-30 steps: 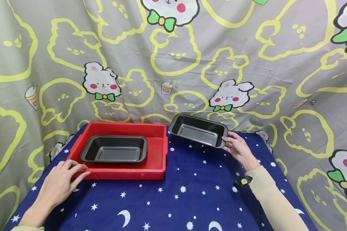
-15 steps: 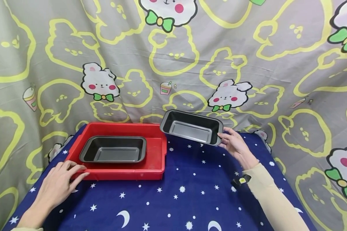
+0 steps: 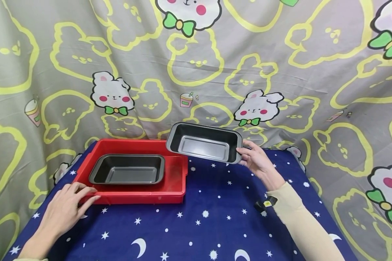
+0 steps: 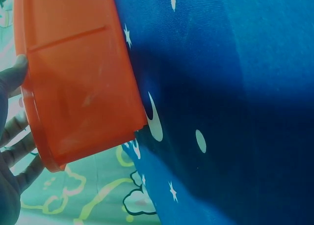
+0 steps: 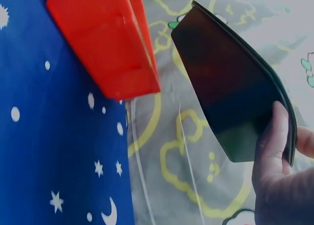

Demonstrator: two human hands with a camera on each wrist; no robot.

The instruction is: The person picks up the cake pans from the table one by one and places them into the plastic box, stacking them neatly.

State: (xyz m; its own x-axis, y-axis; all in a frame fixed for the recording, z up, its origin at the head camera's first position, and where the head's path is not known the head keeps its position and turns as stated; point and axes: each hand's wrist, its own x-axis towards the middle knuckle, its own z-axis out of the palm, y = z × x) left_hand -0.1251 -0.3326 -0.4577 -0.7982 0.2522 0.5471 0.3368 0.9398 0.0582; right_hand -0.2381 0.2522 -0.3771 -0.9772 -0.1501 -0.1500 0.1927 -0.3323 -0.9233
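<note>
My right hand [image 3: 256, 159] pinches the right end of a dark loaf pan [image 3: 204, 144], held in the air and slightly tilted, its left end over the back right corner of a red tray [image 3: 174, 181]. In the right wrist view the held loaf pan [image 5: 225, 82] shows its outer side, with a thumb [image 5: 275, 136] against it. A second dark loaf pan [image 3: 127, 169] sits inside the tray, toward its left. My left hand [image 3: 65, 208] grips the tray's front left rim; in the left wrist view, thumb and fingers are at the rim of the tray [image 4: 78, 87].
A blue cloth [image 3: 189, 224] with white stars and moons covers the table. Behind and at both sides hangs a grey curtain [image 3: 143, 47] with yellow cartoon outlines. A black strap [image 3: 264, 204] sits at my right wrist.
My right hand has carried the loaf pan left and slightly upward, toward the red tray. The left hand, the tray and the pan in it stay in place.
</note>
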